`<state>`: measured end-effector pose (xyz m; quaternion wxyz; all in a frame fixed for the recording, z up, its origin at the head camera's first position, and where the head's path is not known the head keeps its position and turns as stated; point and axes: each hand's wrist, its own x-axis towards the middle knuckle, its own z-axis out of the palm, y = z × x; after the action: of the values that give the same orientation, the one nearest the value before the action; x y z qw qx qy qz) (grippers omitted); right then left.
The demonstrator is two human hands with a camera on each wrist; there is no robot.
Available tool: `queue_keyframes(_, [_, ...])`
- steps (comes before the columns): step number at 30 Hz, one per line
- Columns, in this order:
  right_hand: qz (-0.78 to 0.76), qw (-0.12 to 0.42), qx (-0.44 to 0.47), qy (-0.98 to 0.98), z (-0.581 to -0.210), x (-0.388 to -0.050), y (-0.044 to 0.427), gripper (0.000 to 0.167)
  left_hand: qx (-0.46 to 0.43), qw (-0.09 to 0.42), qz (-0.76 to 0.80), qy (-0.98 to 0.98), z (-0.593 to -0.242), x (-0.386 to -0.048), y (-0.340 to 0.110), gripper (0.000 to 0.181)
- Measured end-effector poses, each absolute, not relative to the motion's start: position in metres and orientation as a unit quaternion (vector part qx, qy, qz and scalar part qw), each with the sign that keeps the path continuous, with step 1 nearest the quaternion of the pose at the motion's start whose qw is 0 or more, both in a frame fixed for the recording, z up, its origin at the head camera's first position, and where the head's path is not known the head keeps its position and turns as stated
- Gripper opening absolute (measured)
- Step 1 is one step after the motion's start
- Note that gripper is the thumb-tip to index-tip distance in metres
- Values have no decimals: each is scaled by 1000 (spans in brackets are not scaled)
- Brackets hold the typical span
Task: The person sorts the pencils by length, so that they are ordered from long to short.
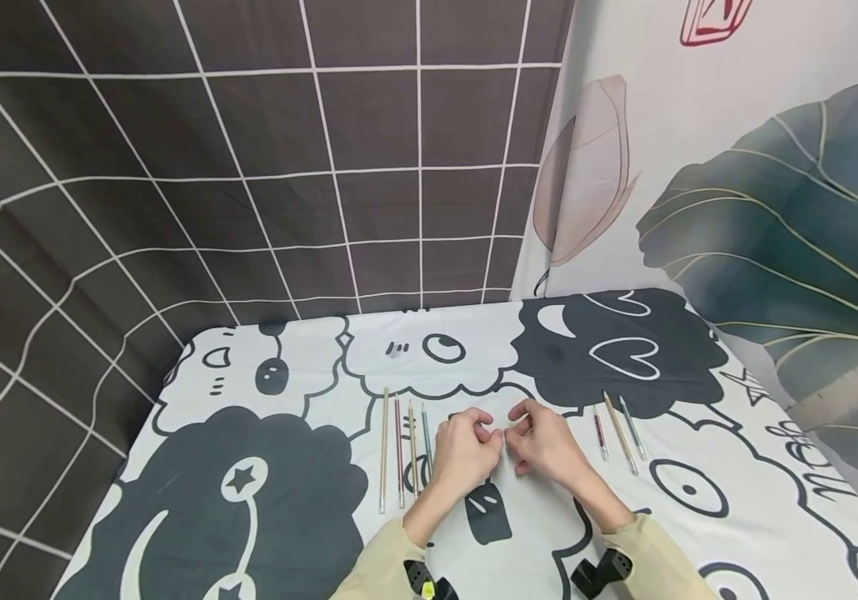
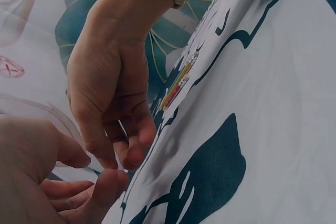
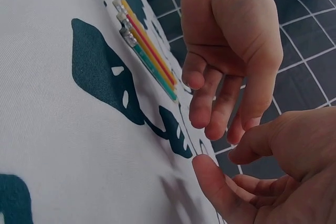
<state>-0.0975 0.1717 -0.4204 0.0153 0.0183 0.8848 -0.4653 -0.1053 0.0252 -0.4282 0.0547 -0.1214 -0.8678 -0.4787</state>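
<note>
In the head view my left hand [image 1: 466, 450] and right hand [image 1: 545, 446] meet above the middle of the cloth, fingertips close together or touching. Both have loosely bent fingers. The left wrist view shows the left hand [image 2: 31, 166] with a gap between thumb and forefinger. A similar gap shows on the right hand [image 3: 294, 166] in the right wrist view. I see no object in either hand, though the meeting fingertips are partly hidden. Beside the left hand lie several pencils, including a yellow pencil [image 1: 383, 450]. Right of the right hand lie a red pencil [image 1: 600, 433], a yellow pencil [image 1: 620, 435] and a teal pencil [image 1: 633, 428].
A white cloth [image 1: 609, 567] with dark cartoon drawings covers the table. Behind it hangs a dark curtain [image 1: 376, 125] with a white grid. A leaf-patterned curtain [image 1: 774, 217] hangs at the right.
</note>
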Motion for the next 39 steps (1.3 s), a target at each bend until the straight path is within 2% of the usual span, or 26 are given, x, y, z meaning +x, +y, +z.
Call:
queue_keyframes(10, [-470, 10, 28, 882, -420, -96, 178, 20, -118, 55, -476, -870, -429, -104, 30, 13])
queue_keyframes(20, [-464, 11, 33, 885, -418, -93, 187, 22, -126, 22, -485, -865, -431, -103, 39, 18])
queue_keyframes(39, [-445, 0, 43, 894, -417, -91, 201, 23, -118, 5, -515, -849, -432, -102, 52, 20])
